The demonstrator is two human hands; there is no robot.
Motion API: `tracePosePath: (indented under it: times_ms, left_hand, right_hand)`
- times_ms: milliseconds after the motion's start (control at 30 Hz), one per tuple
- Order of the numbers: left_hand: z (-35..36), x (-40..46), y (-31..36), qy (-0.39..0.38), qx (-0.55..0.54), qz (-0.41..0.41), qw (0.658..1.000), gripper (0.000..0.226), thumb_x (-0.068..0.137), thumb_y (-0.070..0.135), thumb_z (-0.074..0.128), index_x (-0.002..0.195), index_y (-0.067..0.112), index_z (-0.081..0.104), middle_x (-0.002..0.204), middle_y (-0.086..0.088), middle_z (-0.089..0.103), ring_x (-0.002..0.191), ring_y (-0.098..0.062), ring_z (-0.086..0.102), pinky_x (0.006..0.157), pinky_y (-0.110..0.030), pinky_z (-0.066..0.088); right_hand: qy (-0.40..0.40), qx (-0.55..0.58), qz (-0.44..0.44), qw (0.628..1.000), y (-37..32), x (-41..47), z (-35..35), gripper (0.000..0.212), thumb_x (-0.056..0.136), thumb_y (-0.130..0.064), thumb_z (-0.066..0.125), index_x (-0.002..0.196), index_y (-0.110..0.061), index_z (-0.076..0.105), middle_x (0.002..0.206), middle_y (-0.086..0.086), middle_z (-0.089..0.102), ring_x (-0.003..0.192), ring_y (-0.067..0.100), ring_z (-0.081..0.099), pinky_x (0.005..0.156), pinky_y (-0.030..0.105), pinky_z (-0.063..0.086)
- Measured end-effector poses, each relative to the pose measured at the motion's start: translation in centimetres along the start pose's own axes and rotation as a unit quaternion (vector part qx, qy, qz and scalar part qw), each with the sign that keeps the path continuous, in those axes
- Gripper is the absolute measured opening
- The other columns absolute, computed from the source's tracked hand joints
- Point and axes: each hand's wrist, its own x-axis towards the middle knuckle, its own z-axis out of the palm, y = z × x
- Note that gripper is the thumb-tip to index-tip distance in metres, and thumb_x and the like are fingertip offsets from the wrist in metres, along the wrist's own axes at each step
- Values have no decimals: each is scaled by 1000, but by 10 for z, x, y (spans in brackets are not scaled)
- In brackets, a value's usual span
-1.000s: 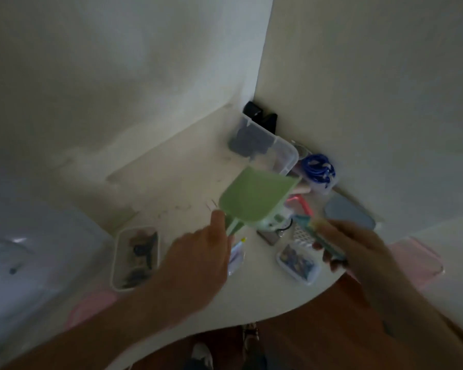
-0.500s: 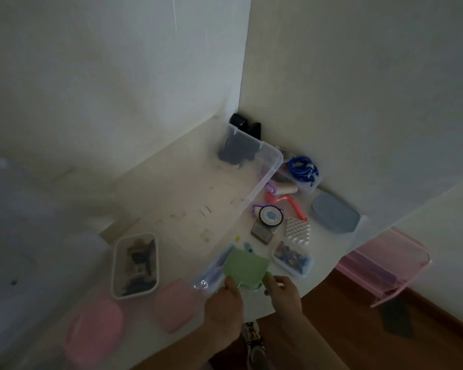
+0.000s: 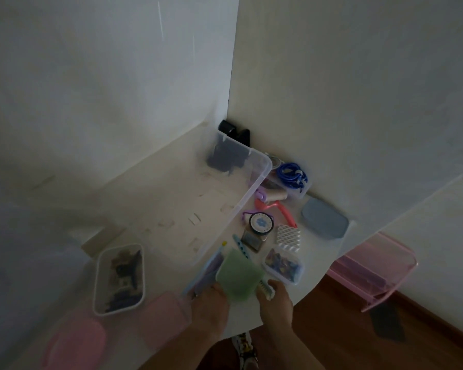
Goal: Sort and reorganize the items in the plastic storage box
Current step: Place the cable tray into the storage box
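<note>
Single head view, high, steeply downward onto white table (image 3: 171, 198) in wall corner

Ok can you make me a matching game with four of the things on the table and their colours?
Things:
1. coiled cord in the small clear tub
2. flat lid by the wall
3. square piece between the left hand and the right hand
4. round-cornered lid at the near left

Colours:
A. green
B. pink
C. blue
D. grey-blue

Pairs: 1-C, 2-D, 3-A, 4-B
</note>
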Motion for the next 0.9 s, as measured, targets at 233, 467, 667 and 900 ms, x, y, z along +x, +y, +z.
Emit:
tracePosePath:
  times_ms: [233,467,667,900]
  left_hand:
    - [-27,-5,13,6,99,115,988,40,104,40,31,127,17,53,126,-1,59,119,-19,57,98,-31,42]
    - [-116,-11,89,110,150,174,967,56,101,57,22,110,16,60,107,-6,65,96,-22,64,82,-34,47]
    - [-177,41,153,263,73,250,929,37,100,52,35,96,23,58,77,12,57,63,-7,52,59,-22,39]
    - [-189,159,197,273,172,285,903,48,86,51,41,116,20,59,115,-10,61,105,-29,56,89,-40,47]
  right_hand:
    - [84,10,-72,994,-19,-12,-15,33,86,-29,71,117,-27,59,118,-5,61,106,14,59,84,32,51]
    - [110,132,-133,976,-78,13,-70,21,90,-29,66,111,-28,61,103,-10,65,89,4,62,77,30,55]
    - [100,204,-158,961,-120,79,-122,27,90,-40,66,113,-32,55,104,-13,63,92,6,62,77,31,56]
    - [72,180,-96,976,-145,170,-152,45,89,-47,64,126,-24,53,120,-1,62,103,19,62,90,45,54]
